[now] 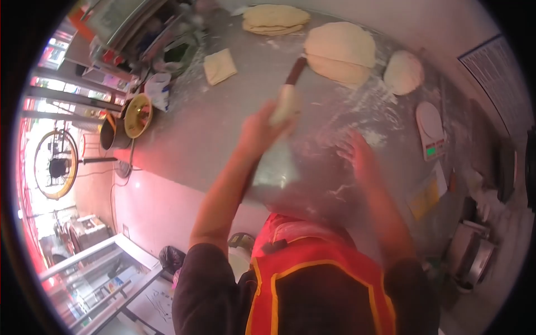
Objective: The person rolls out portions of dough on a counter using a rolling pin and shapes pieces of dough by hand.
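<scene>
On the grey metal table [192, 137], a cream oval dough stack [275, 20] lies at 12 o'clock, a cream rounded dough slab [341, 51] at 1, a smaller cream oval dough piece [404, 73] at 2, a white scale [430, 124] at 3 and a cream square dough sheet [219, 67] at 10. A brown-and-cream cylindrical rolling pin [288, 99] is at the slab's 8 o'clock.

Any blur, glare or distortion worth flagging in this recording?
Head view: strong fisheye curvature with black corners; head view: both the right hand and left hand look smeared; head view: background at far left overexposed, glare on the table.
</scene>
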A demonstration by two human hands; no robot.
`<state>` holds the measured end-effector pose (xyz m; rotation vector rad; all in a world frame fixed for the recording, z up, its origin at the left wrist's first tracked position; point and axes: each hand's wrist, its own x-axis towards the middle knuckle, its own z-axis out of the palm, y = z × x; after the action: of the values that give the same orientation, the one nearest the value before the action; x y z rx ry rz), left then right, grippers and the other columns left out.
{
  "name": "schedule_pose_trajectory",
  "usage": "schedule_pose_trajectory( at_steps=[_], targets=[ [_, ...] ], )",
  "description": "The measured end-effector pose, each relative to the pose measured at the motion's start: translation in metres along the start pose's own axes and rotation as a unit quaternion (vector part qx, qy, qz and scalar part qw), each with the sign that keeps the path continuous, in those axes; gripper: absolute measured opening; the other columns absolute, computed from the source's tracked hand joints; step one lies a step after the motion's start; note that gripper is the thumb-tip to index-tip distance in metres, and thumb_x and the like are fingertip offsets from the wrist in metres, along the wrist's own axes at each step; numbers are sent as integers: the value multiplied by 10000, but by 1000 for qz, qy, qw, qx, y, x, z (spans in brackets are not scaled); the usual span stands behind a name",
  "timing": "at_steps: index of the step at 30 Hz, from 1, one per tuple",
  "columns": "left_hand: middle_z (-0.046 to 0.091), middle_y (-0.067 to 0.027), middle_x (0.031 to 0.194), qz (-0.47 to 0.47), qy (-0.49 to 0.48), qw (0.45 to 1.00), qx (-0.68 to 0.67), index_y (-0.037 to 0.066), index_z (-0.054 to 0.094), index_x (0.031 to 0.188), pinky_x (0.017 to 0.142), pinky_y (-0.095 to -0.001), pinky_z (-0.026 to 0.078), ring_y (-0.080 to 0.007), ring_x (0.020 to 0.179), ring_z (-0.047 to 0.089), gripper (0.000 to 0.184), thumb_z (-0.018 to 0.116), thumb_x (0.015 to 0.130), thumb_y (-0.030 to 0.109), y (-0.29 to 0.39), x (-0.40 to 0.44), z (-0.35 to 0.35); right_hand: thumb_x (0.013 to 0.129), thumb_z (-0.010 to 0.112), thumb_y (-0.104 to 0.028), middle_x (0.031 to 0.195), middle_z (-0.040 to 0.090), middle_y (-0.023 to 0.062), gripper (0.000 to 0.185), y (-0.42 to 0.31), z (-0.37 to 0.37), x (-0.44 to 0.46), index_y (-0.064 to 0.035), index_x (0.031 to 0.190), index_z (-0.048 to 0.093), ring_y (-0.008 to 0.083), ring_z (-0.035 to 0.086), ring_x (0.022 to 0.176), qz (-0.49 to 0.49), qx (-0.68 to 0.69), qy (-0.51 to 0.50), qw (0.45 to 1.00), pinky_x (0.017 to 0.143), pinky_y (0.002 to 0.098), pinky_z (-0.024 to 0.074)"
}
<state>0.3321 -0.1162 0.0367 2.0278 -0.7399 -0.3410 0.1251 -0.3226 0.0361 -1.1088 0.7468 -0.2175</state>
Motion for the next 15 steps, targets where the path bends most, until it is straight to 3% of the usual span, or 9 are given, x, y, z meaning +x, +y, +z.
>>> schedule_pose_trajectory(
  at_steps=[2,3,4,6,8,9,10,12,15],
  targets=[
    [650,-205,1045,63,-80,991,85,86,575,1179,798,-376,524,-343,958,649,424,719,791,179,31,7,67,994,507,-271,1315,537,139,485,-16,-4,11,1,1389,440,231,557,1140,78,205,27,975,937,365,471],
    [638,-195,1099,119,-138,947,266,81,564,1187,842,-394,513,-341,1024,631,447,714,779,184,70,3,81,994,503,-290,1302,546,140,491,-14,-21,17,5,1383,447,228,557,1138,66,212,-3,975,937,359,468],
    [614,-192,1152,169,-117,945,255,72,554,1195,884,-403,489,-334,1083,598,456,703,778,183,66,-9,113,995,500,-310,1289,554,140,499,-4,-44,26,9,1376,454,225,557,1136,55,218,-33,974,936,353,465],
    [565,-184,1258,266,-75,932,233,53,535,1210,967,-420,442,-322,1201,532,475,682,777,183,33,-35,178,990,508,-341,1272,564,146,513,23,-80,34,12,1361,470,232,557,1137,30,144,-22,989,943,355,458],
    [521,-178,1314,241,-80,933,255,28,520,1220,1024,-442,388,-325,1259,472,473,656,800,196,31,-47,195,978,530,-364,1265,568,156,525,49,-110,31,9,1345,489,252,556,1145,0,-20,64,998,956,371,450],
    [498,-176,1341,228,-81,933,267,15,512,1224,1053,-453,361,-327,1288,442,473,643,811,203,32,-47,200,963,553,-343,1302,544,199,526,29,-109,20,12,1344,476,316,544,1174,-16,-277,120,953,978,398,439],
    [476,-187,1370,211,-60,942,256,19,484,1274,1076,-457,338,-334,1311,420,508,623,824,208,35,-45,207,962,548,-331,1324,525,211,526,28,-109,20,14,1350,463,339,527,1191,-93,-364,121,919,996,414,423],
    [432,-208,1427,176,-12,955,240,29,427,1374,1122,-464,293,-349,1358,376,578,581,850,218,40,-34,214,960,538,-307,1368,487,236,528,28,-106,30,18,1364,436,386,493,1225,-250,-516,115,811,1034,445,392],
    [391,-210,1465,49,-161,955,245,31,385,1420,1157,-464,224,-351,1406,300,601,539,885,258,58,-16,218,960,509,-309,1421,425,249,549,43,-89,58,10,1392,394,421,432,1274,-390,-588,-50,707,1081,504,325]
  ],
)
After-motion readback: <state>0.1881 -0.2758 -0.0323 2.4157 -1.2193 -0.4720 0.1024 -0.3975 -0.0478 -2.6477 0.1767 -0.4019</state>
